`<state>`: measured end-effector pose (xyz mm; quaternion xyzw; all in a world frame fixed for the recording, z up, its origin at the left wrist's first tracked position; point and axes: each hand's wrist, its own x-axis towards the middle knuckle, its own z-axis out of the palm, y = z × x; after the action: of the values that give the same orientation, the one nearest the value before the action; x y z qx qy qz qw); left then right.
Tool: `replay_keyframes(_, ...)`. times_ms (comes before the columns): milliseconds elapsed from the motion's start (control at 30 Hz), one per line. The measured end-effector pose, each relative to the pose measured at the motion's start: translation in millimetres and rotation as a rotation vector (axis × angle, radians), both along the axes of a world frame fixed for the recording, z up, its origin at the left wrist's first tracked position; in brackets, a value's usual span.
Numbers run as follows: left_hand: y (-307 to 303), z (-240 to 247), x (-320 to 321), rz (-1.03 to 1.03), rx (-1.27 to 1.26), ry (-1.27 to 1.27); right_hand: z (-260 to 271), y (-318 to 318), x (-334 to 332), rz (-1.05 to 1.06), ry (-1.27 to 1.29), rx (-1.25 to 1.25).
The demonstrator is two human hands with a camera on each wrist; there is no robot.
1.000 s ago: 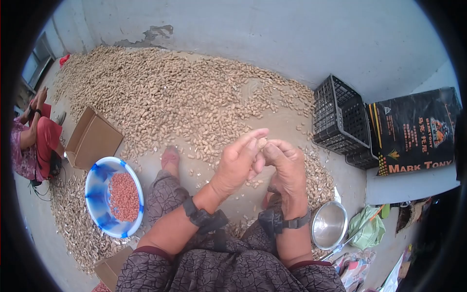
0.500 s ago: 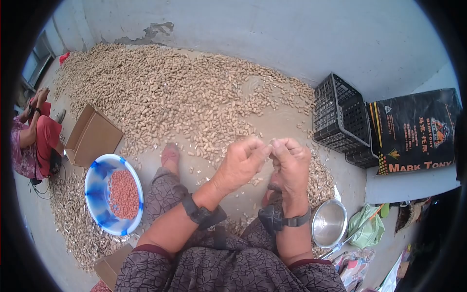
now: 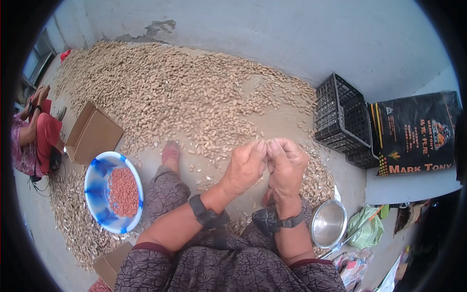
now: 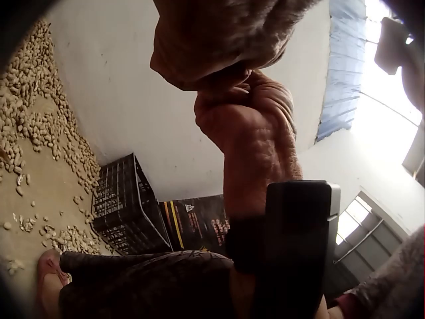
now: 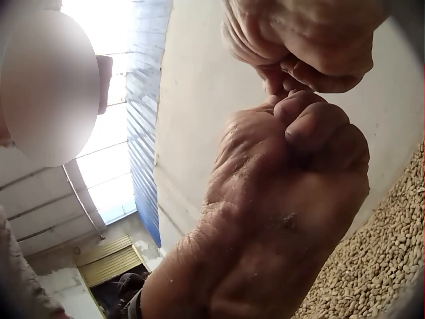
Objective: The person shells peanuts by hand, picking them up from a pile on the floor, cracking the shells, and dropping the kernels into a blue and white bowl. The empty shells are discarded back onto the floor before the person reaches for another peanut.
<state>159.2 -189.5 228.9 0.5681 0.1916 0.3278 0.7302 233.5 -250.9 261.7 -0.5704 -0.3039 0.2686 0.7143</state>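
Note:
Both hands meet in front of the lap, thumb tips and curled forefingers together. My left hand (image 3: 244, 164) and right hand (image 3: 287, 168) pinch a peanut between them, almost wholly hidden by the fingertips. In the left wrist view the right hand (image 4: 255, 129) sits below the left; in the right wrist view the left hand (image 5: 285, 193) shows folded fingers. Past the hands spreads a large heap of unshelled peanuts (image 3: 170, 92). A blue and white basin (image 3: 97, 182) on the left contains reddish shelled peanut kernels (image 3: 123, 192).
Empty peanut shells (image 3: 73, 219) lie around the basin. A cardboard box (image 3: 97, 134) stands behind it, near another seated person (image 3: 36, 131). On the right are a black plastic crate (image 3: 340, 114), a black printed sack (image 3: 416, 134), a metal bowl (image 3: 329, 224) and a green bag (image 3: 368, 228).
A second ago the peanut showed between the fingertips, with left fingers extended. Since then the left fingers have curled in and both thumbs have come together over it.

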Motion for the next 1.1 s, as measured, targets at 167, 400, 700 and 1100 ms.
replay_keyframes(167,-1.5,-5.3,1.3,0.017,0.002,-0.016,-2.7,0.7,-2.2,-0.007,0.008,0.014)
replay_keyframes(400,-2.9,-3.2,1.5,0.015,-0.065,0.016,-4.9,1.1,-4.4,-0.026,0.096,0.036)
replay_keyframes(700,-4.3,-17.0,4.7,0.076,0.229,-0.011,-6.2,-0.5,-4.1,-0.006,0.184,0.062)
replay_keyframes(1100,-0.6,-3.3,-2.4,-0.107,-0.464,-0.041,-12.1,-3.1,-0.2,-0.016,0.319,0.077)
